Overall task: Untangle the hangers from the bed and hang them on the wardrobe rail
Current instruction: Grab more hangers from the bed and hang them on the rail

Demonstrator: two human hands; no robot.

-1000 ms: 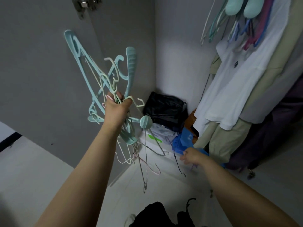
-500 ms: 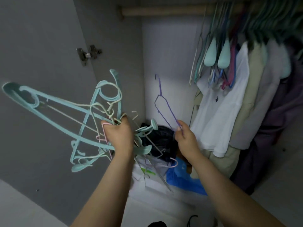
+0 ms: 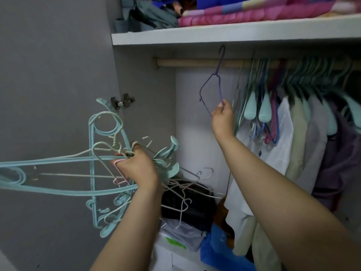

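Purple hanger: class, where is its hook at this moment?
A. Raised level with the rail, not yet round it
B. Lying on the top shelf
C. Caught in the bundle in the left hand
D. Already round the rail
A: the right hand pinches the purple hanger by its lower part, and its hook stands in front of the rail, its tip above it, not yet over it.

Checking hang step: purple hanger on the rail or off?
Off. The purple hanger is pinched by the right hand; its hook sits in front of and above the wooden rail, not visibly over it.
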